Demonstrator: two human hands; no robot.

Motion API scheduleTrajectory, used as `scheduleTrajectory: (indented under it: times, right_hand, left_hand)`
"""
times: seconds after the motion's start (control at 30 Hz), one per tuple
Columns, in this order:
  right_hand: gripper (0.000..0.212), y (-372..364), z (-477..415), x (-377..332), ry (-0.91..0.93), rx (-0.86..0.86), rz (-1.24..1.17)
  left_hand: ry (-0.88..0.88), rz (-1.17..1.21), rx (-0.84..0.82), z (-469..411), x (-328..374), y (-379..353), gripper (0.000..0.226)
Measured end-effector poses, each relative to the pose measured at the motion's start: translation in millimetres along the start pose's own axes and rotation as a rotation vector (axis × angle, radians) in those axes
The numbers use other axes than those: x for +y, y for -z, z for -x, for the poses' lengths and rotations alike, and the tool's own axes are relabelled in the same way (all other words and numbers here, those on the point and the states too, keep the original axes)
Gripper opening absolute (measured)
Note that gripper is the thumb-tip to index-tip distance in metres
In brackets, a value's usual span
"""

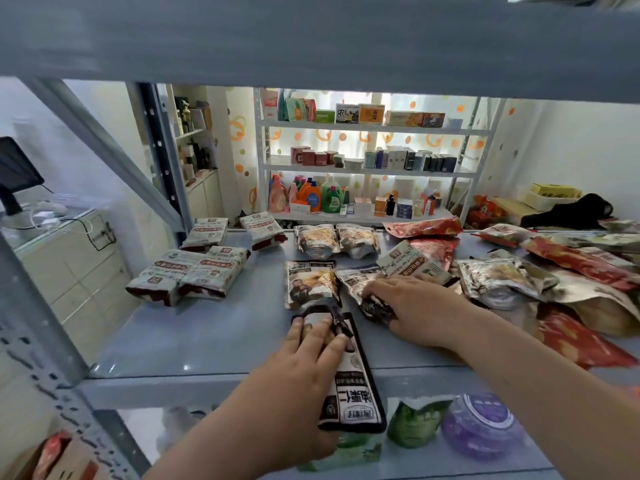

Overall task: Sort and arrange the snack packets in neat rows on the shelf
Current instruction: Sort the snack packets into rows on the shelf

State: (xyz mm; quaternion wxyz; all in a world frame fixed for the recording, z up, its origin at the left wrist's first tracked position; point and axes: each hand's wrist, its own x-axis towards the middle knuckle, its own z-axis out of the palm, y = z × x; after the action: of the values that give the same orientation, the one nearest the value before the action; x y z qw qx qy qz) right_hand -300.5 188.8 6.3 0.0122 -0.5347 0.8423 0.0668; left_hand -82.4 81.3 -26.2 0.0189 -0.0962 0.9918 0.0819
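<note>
Left hand (304,362) holds black packet (355,389); right hand (412,306) on silver packet (353,277).
</note>
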Motion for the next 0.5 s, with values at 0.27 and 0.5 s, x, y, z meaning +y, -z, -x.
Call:
scheduleTrajectory:
  times: [0.27, 0.5]
  right_hand:
    - [0.055, 1.0, 9.8, 9.0, -0.065, 0.02, -0.075]
    - [0.037, 9.3, 12.8, -17.0, 0.032, 0.165, -1.379]
  left_hand:
    - [0.007, 0.455, 0.482, 24.1, -27.5, 22.7, 0.05]
    - [0.207, 1.273, 0.465, -16.4, -56.3, 62.7, 0.038]
